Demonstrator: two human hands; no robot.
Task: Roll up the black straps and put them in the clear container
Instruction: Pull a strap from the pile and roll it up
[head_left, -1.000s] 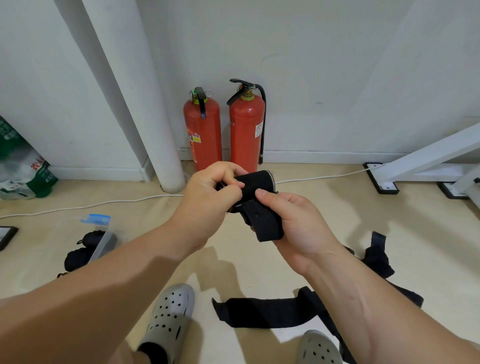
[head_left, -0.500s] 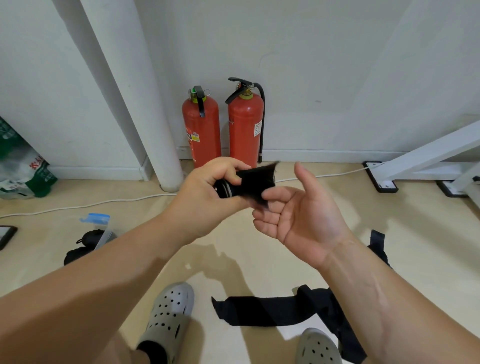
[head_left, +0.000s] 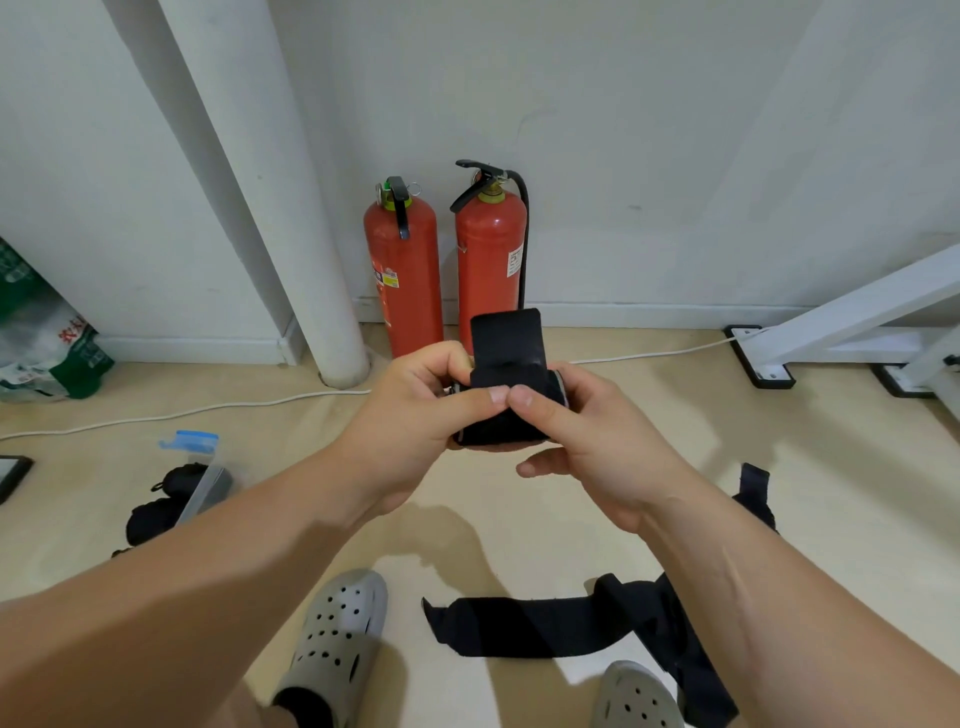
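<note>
A rolled black strap (head_left: 511, 382) is held in mid-air in front of me, its loose end flap standing up above the roll. My left hand (head_left: 415, 421) grips the roll's left side with the thumb pressed on top. My right hand (head_left: 587, 441) grips the right side, its thumb meeting the left thumb. Loose black straps (head_left: 545, 626) lie flat on the floor near my feet, stretching off to the right. The clear container (head_left: 205, 480) with a blue lid lies at the left on the floor with rolled black straps (head_left: 161, 504) in and beside it.
Two red fire extinguishers (head_left: 447, 270) stand against the wall beside a white pipe (head_left: 291, 208). A white cable (head_left: 182, 413) runs along the floor. A white frame leg (head_left: 852, 322) is at the right, a green bag (head_left: 36, 338) at the left. My grey clogs (head_left: 337, 649) are below.
My right hand, open beside the roll half a second ago, has closed on the strap again. The loose end flap now stands up above the roll.
</note>
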